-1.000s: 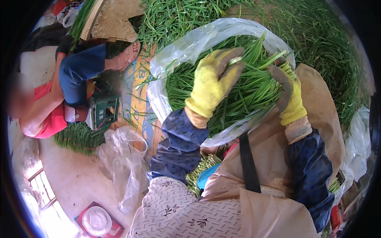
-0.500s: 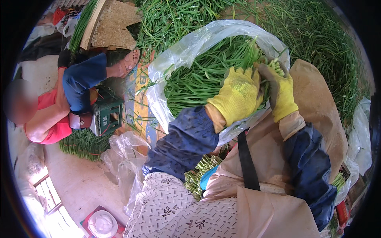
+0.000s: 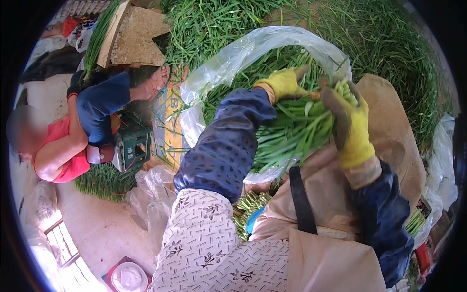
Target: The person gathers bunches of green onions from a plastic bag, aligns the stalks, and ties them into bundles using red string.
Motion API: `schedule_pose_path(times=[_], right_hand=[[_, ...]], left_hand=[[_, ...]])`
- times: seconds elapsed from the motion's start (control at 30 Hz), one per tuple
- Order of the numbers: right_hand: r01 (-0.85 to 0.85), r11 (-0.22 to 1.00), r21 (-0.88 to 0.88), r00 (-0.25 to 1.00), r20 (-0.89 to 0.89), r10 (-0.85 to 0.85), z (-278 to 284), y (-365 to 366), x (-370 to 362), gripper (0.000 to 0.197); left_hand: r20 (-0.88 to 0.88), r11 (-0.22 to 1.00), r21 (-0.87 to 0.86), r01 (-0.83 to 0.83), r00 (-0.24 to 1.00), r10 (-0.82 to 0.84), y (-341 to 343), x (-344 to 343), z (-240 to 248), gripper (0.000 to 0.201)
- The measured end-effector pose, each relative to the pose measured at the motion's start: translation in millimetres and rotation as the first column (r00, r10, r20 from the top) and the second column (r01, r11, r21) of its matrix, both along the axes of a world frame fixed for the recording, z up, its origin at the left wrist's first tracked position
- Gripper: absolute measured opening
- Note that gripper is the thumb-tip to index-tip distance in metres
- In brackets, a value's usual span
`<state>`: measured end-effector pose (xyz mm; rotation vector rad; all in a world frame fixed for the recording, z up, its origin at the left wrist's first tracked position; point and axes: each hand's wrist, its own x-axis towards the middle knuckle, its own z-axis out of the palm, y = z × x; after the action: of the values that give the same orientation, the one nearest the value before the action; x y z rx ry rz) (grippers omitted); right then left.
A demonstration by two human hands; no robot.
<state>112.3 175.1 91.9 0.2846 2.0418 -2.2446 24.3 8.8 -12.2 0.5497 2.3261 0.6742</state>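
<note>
My right hand (image 3: 351, 121), in a yellow glove with a dark palm, is closed round the pale stem ends of a bunch of garlic chives (image 3: 296, 131). Its green leaves fan out to the left over the near rim of a clear plastic bag (image 3: 209, 73). My left hand (image 3: 283, 83), gloved alike, is just beyond the bunch, over the bag. Its thumb and fingers are apart, pointing toward the stems. More loose chives (image 3: 233, 100) fill the bag under my hands, partly hidden by my left sleeve.
Loose greens (image 3: 384, 44) are heaped beyond the bag. A person (image 3: 61, 141) sits at the left beside a green crate-like stand (image 3: 135, 146), with bundled chives (image 3: 104, 182) below. Crumpled plastic (image 3: 153, 190) lies near my left sleeve. A brown cover (image 3: 389, 117) lies at my right.
My left hand has moved away from me and leftward, off the bunch, and its fingers have spread. The bunch in my right hand now spreads over the bag's near rim.
</note>
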Motion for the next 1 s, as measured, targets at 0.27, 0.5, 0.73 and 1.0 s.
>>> schedule_pose_path(times=[0.27,0.5,0.73,1.0], right_hand=[[-0.148,0.960,0.239,0.983,-0.068,0.168,96,59,85,0.032],[0.221,0.821,0.526,0.938,-0.347,-0.030,125,161,142,0.037],[0.748,0.577,0.328,0.574,-0.757,-0.313,177,300,164,0.039],[0.400,0.917,0.009,0.445,-0.876,-0.185,231,256,117,0.028]], left_hand=[[-0.189,0.913,-0.367,0.180,0.946,-0.263,11,23,-32,0.073],[-0.342,0.839,-0.519,0.164,0.860,-0.379,5,49,-68,0.068],[-0.137,0.895,-0.413,0.167,0.960,-0.243,14,24,0,0.063],[-0.527,0.802,0.597,0.022,0.765,0.371,18,-56,247,0.041]])
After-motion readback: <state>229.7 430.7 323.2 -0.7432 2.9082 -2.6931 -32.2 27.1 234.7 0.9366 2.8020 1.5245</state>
